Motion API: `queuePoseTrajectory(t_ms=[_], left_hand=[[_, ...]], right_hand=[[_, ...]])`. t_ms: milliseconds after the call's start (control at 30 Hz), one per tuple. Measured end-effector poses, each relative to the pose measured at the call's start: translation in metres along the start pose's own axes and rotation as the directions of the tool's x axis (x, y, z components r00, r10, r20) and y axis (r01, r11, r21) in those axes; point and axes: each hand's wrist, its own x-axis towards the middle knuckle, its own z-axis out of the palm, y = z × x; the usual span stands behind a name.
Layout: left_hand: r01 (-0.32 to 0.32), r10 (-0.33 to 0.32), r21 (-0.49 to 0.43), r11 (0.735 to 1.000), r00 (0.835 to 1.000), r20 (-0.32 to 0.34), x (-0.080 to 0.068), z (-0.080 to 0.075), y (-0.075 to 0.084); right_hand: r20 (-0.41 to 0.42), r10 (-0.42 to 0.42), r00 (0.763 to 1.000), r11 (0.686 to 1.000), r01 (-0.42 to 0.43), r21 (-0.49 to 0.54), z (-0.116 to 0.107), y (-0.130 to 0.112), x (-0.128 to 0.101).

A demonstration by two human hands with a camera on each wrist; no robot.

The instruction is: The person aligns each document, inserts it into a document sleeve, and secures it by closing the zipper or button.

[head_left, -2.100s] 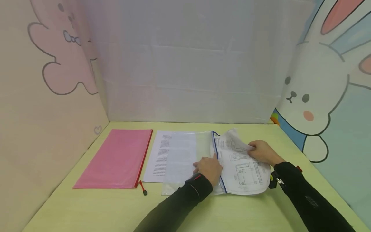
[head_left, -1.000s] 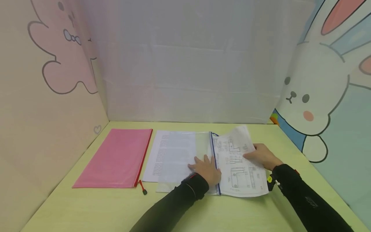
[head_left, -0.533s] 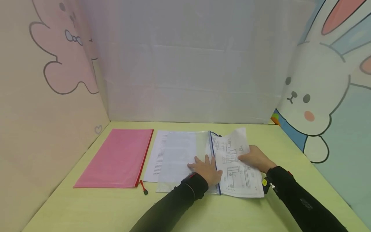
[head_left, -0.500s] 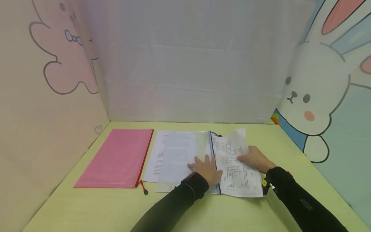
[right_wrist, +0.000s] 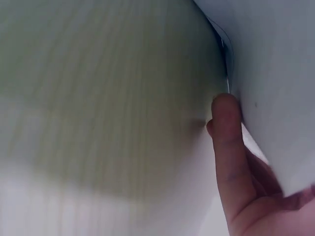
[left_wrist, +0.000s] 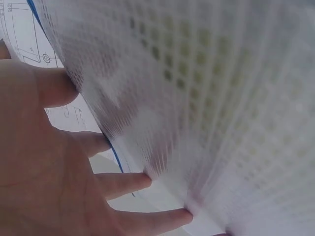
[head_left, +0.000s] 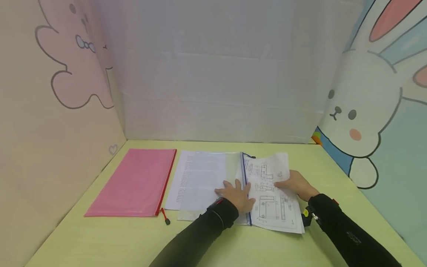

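In the head view a clear zip pouch (head_left: 234, 161) with a blue zip edge lies at mid-table. My left hand (head_left: 236, 196) rests on it by the zip, fingers spread. The left wrist view shows the pouch's mesh-textured plastic (left_wrist: 211, 73) bulging up beside those fingers. Sheets with technical drawings (head_left: 271, 207) extend rightward from the zip edge; their left part is hidden inside the pouch mouth. My right hand (head_left: 296, 184) pinches their right side, thumb on top. From below, the right wrist view shows fingers (right_wrist: 229, 147) against the pale underside of the paper (right_wrist: 280, 83).
A pink zip pouch (head_left: 133, 183) with a red zip edge lies flat on the left, its red pull (head_left: 165, 217) at the near corner. A printed text sheet (head_left: 176, 185) sits partly under the clear pouch. Walls border the table (head_left: 100, 241) at the back and sides.
My left hand's fingers have spread out over the pouch. The right hand has shifted slightly left with the drawing sheets, whose near edge now lies a little closer to me.
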Motion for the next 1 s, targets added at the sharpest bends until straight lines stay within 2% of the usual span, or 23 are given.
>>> queuePoseTrajectory(t_ms=[133,400,567,700,1000], left_hand=[[-0.012,0.012,0.013,1.0,1.0,-0.013,-0.001,0.001,-0.001],[-0.006,0.005,-0.028,1.0,0.999,-0.032,-0.002,0.002,-0.004],[-0.006,0.006,-0.014,1.0,1.0,-0.017,-0.002,0.002,-0.004],[-0.013,0.013,-0.011,1.0,1.0,0.004,-0.002,0.0,-0.004],[-0.033,0.033,-0.016,0.999,0.999,0.029,-0.005,-0.002,-0.007]], right_hand=[[-0.014,-0.007,1.0,1.0,0.007,-0.01,-0.001,0.001,0.001],[0.06,-0.041,0.997,0.998,0.038,0.044,-0.009,0.0,0.001],[0.006,-0.05,0.999,0.999,0.049,0.021,-0.005,-0.006,-0.002],[-0.042,-0.026,0.999,1.0,0.026,0.006,-0.001,-0.011,-0.001],[-0.114,0.016,0.993,0.998,-0.01,0.054,0.006,-0.014,0.005]])
